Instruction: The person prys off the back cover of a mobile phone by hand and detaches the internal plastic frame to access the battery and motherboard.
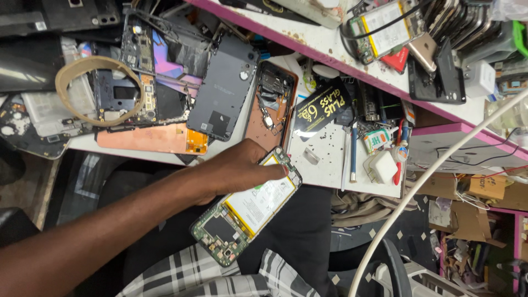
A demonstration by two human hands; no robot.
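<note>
My left hand (242, 168) reaches in from the lower left and grips an opened phone (247, 212) by its upper end. The phone lies tilted over my lap, just below the front edge of the white worktable (324, 168). Its back is off, showing a white battery with a yellow rim and a green circuit board at the lower end. My fingers lie across the top of the battery. My right hand is out of view.
The table holds a grey phone back cover (223, 88), an orange-framed open phone (269, 107), a tape roll (99, 91), a black packet (322, 107), a blue tool (353, 151) and a white charger (383, 166). A white cable (440, 170) crosses at right. A pink-edged shelf (330, 58) carries more phones.
</note>
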